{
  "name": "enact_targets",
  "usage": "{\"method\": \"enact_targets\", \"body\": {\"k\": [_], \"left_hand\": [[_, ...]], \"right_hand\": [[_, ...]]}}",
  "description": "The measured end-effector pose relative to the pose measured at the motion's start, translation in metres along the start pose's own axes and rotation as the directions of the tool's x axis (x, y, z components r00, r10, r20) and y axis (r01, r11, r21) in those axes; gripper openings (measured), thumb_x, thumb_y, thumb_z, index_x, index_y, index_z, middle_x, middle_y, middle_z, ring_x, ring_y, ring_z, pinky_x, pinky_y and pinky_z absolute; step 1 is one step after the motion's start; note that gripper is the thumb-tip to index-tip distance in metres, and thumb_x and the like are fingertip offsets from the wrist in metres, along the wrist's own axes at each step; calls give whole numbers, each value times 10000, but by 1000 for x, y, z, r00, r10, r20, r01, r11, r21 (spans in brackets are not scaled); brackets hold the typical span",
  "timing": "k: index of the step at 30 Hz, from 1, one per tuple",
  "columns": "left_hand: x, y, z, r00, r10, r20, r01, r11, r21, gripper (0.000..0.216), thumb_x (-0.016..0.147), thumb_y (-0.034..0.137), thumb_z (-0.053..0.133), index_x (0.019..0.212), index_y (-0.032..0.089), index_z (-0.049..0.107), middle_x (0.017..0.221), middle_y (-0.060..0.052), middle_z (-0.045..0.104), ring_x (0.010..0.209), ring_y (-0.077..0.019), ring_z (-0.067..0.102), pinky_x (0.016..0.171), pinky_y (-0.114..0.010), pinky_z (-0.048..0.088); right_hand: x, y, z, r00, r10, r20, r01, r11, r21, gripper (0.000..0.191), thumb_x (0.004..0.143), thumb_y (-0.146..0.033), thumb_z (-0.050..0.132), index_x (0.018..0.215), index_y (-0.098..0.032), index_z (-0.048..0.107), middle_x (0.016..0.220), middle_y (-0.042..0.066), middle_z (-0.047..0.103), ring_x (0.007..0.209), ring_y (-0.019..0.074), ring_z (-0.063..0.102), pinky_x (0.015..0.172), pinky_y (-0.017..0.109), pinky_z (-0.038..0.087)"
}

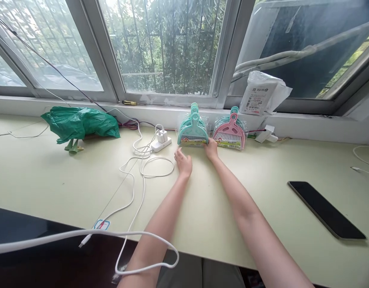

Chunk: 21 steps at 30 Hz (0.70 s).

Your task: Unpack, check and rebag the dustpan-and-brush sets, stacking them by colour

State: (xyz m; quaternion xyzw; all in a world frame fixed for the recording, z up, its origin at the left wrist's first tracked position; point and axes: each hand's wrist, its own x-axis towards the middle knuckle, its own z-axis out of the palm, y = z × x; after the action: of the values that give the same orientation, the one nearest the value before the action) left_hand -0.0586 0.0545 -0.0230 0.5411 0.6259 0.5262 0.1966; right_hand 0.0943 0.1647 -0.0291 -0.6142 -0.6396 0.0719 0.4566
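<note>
Two stacks of wrapped mini dustpan and brush sets lean against the wall below the window. The left stack has a green dustpan set (194, 129) in front, in clear plastic with a printed label. The right stack shows a pink dustpan set (231, 131) in front, with green handles behind it. My right hand (211, 151) is closed at the lower right corner of the green set, between the two stacks. Just below the green set's lower left corner is my left hand (183, 163), its fingers bent and apart with nothing in them.
A white power strip (161, 145) with a plug and loose white cables (157, 175) lies left of my hands. Further left is a green plastic bag (82, 123). A black phone (325, 210) lies at right. A plastic-wrapped package (259, 95) stands on the sill by a screwdriver (129, 103).
</note>
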Motion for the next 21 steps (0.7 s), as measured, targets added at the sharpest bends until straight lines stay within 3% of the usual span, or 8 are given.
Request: {"method": "enact_targets", "body": {"k": [12,21], "left_hand": [[8,0,2,998,-31,61,35,998,-57,305,809,50,439,1047,205,548,1239,-119,531,1261,-251,457,1063,-401,370],[7,1,4,992,-61,111,68,996,-56,272,811,59,440,968,204,609,1171,-104,577,1189,-253,494,1042,-389,383]], "right_hand": [[31,-6,32,981,165,-102,-171,984,-56,255,808,-136,544,1061,-110,536,1147,231,592,1085,334,573,927,447,443],[23,-9,33,982,122,-147,-129,991,-37,340,840,-180,523,1169,-148,446,1158,199,560,1056,322,584,892,459,471]]}}
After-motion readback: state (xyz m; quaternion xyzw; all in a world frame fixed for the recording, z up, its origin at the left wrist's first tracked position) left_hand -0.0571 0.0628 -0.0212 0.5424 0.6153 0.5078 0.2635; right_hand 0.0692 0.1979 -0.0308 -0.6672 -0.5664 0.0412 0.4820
